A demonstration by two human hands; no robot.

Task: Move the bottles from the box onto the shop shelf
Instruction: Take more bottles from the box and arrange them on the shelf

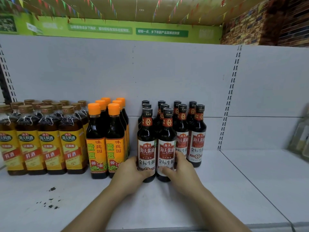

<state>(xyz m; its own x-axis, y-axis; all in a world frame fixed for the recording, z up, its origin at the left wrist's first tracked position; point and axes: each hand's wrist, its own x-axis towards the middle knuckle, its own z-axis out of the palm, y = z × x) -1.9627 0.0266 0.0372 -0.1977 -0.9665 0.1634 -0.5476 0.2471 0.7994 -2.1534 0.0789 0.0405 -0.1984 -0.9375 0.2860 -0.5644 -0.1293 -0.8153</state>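
Left hand [132, 173] grips front-left soy sauce bottle [146, 148], right hand [182, 171] grips adjacent front-right soy sauce bottle [166, 149], both upright, touching, on white shelf [217, 190].

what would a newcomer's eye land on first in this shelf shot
Two hands at centre: the left hand holds the left dark bottle, the right hand the right dark bottle, both standing at the front of their group on the white shelf. Just left stand the orange-capped bottles, then yellow-labelled bottles at far left.
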